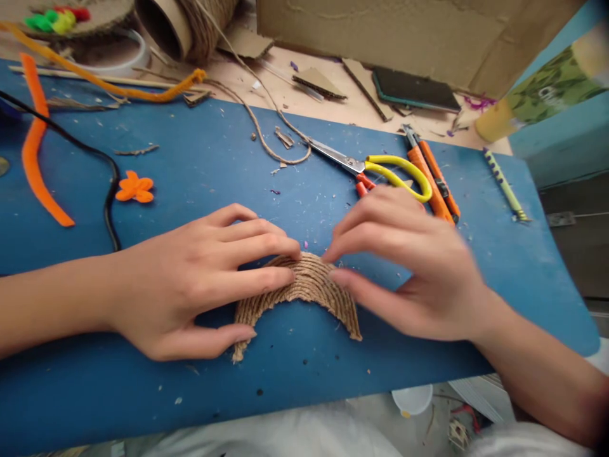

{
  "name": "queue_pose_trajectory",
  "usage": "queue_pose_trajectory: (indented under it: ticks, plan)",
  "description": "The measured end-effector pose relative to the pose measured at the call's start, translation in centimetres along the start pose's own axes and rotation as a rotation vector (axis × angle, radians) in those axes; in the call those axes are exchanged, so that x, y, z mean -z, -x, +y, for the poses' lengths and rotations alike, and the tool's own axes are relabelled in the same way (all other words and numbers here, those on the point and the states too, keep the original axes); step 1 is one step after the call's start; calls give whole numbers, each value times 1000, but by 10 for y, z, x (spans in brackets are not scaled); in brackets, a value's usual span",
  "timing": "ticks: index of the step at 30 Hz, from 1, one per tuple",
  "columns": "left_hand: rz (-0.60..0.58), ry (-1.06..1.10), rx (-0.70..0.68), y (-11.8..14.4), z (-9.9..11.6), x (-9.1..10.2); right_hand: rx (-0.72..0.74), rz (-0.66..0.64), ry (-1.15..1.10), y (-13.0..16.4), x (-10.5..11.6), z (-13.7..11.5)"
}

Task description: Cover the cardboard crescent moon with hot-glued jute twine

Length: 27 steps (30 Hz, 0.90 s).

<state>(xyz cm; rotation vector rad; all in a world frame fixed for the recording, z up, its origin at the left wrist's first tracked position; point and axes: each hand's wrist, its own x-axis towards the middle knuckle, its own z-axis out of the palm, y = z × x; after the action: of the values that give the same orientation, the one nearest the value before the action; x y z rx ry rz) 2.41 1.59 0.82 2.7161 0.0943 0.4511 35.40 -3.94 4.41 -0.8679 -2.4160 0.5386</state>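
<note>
An arch of coiled brown twine (314,285), its rows side by side, lies on the blue mat with both ends toward me. My left hand (200,276) rests spread over its left half, fingertips pressing near the top and thumb at the left end. From the right, my right hand (409,266) reaches to the arch's upper right edge. Its thumb and forefinger tips are a little apart there, and the hand is slightly blurred. Scissors (361,166) with yellow and red handles lie partly behind my right hand.
Orange cutters (432,174) and a green striped stick (507,184) lie right. A twine spool (204,28), cardboard box (380,38) and phone (416,89) are at the back. Left are an orange flower (136,187), orange strip (35,158) and black cable (114,184).
</note>
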Motion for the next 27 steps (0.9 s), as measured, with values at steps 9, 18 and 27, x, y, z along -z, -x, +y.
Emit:
queue_pose_trajectory:
  ticks: [9, 18, 27]
  plan:
    - [28, 1, 24, 1, 1, -3, 123, -79, 32, -3, -27, 3]
    - [25, 16, 26, 1, 1, -4, 207, -51, 217, -5, -31, 2]
    - [50, 13, 76, 3, 6, -8, 126, -83, 134, -3, -11, 3]
